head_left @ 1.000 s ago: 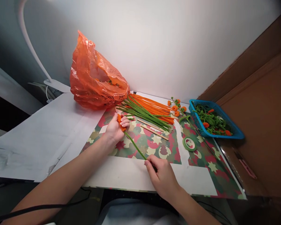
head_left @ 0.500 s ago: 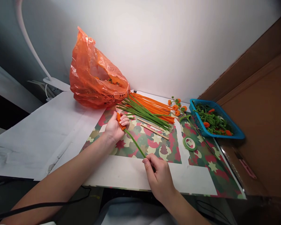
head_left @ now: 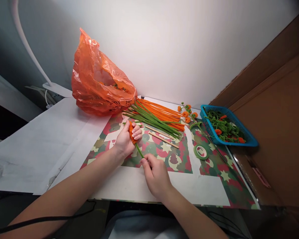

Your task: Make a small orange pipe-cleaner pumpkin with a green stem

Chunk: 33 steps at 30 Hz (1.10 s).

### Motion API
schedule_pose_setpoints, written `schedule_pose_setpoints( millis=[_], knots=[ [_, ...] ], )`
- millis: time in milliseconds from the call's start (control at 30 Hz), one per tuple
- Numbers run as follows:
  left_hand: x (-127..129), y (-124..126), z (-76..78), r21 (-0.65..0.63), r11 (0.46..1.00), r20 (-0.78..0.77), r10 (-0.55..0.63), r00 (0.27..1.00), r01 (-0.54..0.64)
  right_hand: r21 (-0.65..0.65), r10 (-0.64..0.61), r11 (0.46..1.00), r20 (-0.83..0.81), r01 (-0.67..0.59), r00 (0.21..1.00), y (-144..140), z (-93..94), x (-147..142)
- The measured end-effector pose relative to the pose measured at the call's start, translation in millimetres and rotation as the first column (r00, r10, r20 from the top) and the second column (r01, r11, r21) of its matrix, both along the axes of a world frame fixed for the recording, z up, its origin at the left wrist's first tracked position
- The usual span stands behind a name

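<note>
My left hand [head_left: 126,139] is closed round an orange coil of pipe cleaner [head_left: 132,133], ridged like a tight spiral. A green pipe cleaner [head_left: 139,150] runs out of the coil's lower end. My right hand [head_left: 156,175] pinches that green length between thumb and fingers, nearer to me. Just behind my hands lie green pipe cleaners [head_left: 155,122] in a bundle, partly over a bundle of orange pipe cleaners [head_left: 164,111]. Two thin wooden sticks [head_left: 164,139] lie to the right of my left hand.
An orange plastic bag [head_left: 102,86] stands at the back left. On the right are a roll of green tape [head_left: 197,156], a stem with orange flowers [head_left: 186,114] and a blue basket [head_left: 249,141] of green and orange pieces. A pink-handled cutter [head_left: 261,177] lies beyond the table's right edge.
My right hand has moved left and slightly up, close to my left hand. Less of the green pipe cleaner shows between them. The orange coil has shifted a little right and down.
</note>
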State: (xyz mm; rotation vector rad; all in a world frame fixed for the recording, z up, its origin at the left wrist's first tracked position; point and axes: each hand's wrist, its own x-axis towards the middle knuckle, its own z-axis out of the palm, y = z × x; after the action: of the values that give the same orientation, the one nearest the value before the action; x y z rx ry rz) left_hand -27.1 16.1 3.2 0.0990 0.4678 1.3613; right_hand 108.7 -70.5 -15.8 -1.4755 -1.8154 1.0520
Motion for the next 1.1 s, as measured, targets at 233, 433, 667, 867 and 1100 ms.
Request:
schedule_pose_setpoints(
  millis=[233, 433, 667, 867, 1100],
  knots=[
    [18, -13, -2.4, 0.086, 0.994, -0.164, -0.057, 0.985, 0.072, -0.047, -0.044, 0.998, -0.183, 0.036, 0.982, 28, -0.8, -12],
    [9, -9, 2.3, 0.153, 0.988, -0.248, 0.038, 0.968, 0.000, -0.209, 0.008, 0.975, -0.318, -0.078, 0.948, 27, 2.6, 10],
    [8, -4, 3.8, 0.132, 0.987, -0.207, 0.117, 0.971, -0.091, -0.288, 0.038, 0.953, -0.208, -0.098, 0.977, -2, 0.4, 59],
    [22, -13, -2.6, 0.145, 0.989, -0.212, 0.039, 0.976, -0.008, -0.254, -0.006, 0.965, -0.286, -0.069, 0.958, -3, -8.3, 52],
    [23, -16, -4.6, 0.168, 0.984, -0.291, -0.003, 0.957, 0.054, -0.291, -0.047, 0.953, -0.415, -0.084, 0.909, 9, -5.9, 44]
  ],
)
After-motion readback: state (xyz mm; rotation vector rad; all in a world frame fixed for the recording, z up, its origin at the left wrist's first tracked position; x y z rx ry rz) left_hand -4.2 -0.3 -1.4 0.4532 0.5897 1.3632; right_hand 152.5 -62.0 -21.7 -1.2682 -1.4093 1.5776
